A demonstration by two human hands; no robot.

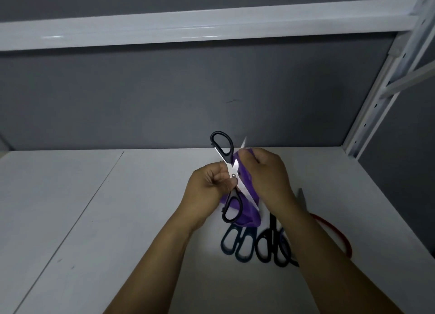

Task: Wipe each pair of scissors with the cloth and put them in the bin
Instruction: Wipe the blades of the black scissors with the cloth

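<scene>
Scissors lie nearest, at five o'clock from the hands: a dark-handled pair (236,245) and a black pair (273,226) side by side on the white table (117,219). Their blades are mostly hidden under the right forearm and the cloth. A red curved thing (339,233) at four o'clock is cut off by the arm, and I cannot tell whether it is the bin.

Above them, the left hand (207,184) pinches the open black-handled scissors (233,175) at the pivot, clear of the table. The right hand (270,172) curls round the purple cloth (247,214) over the upper blade.

The lower blade lies bare, pointing at five o'clock towards the right wrist. A slipped stroke could nick skin, or the thin pinch could let the pair drop.

Farthest back, at twelve o'clock, a white shelf beam (188,28) crosses the grey wall.
</scene>
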